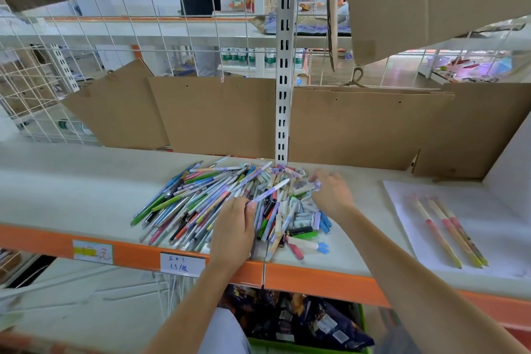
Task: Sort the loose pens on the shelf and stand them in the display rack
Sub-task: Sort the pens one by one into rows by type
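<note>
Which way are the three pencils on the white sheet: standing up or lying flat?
Lying flat. The three pencils lie side by side on the white sheet, right of the pen pile.

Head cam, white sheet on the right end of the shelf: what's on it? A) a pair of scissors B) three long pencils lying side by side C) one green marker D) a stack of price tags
B: the white sheet carries three long pencils lying side by side, apart from the pen pile where the left hand and right hand are working.
</note>
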